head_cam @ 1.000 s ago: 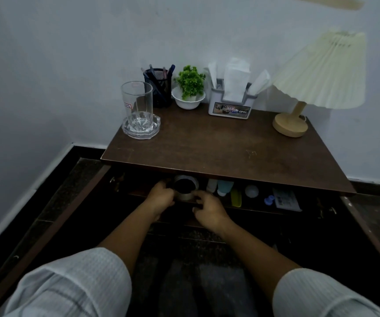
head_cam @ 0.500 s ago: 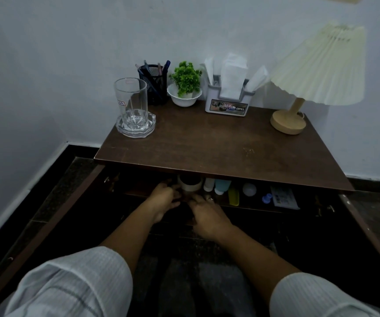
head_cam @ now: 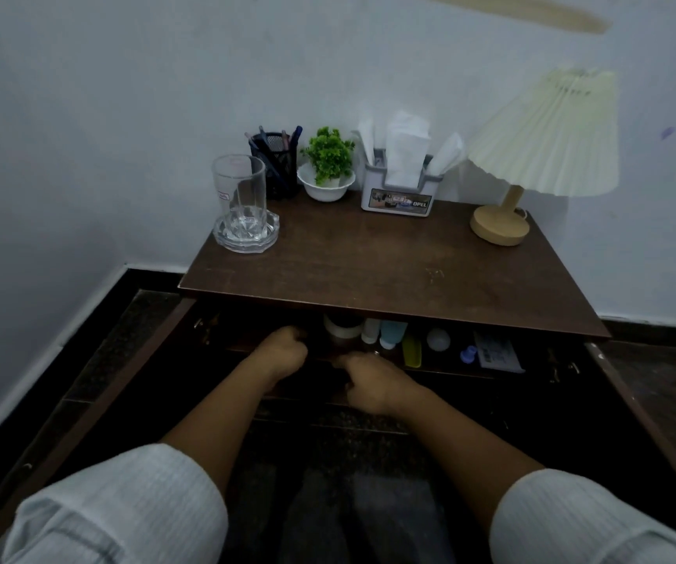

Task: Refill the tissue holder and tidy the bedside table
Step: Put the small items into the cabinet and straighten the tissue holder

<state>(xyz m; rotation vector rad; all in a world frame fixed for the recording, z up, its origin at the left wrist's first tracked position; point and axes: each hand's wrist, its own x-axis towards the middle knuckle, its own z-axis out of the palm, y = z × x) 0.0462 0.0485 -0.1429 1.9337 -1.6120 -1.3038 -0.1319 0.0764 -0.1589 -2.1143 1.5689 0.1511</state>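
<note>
— Looking for the tissue holder [head_cam: 400, 194]?
— At the back edge of the tabletop of the bedside table [head_cam: 368, 274], a little right of the middle, with white tissues [head_cam: 406, 156] standing up in it. Just left of it, a green plant [head_cam: 328, 158] in a white bowl, then a pen holder [head_cam: 276, 166]. In the back left corner, a glass [head_cam: 239, 193] upright in a glass dish [head_cam: 245, 238]. In the back right corner, a lamp [head_cam: 539, 136].
— And the hands?
— Below the front edge, at an open drawer [head_cam: 450, 367]. Left hand [head_cam: 283, 352] with fingers clenched at the drawer's front; right hand [head_cam: 372, 380] curled too, near it. Too dark to tell whether gripping the rim or nothing.
— Inside the drawer?
— A tape roll [head_cam: 342, 326] further in, between the hands; then a white bottle [head_cam: 370, 330], a teal tube [head_cam: 393, 332], a white ball [head_cam: 438, 339], a paper packet [head_cam: 497, 356].
</note>
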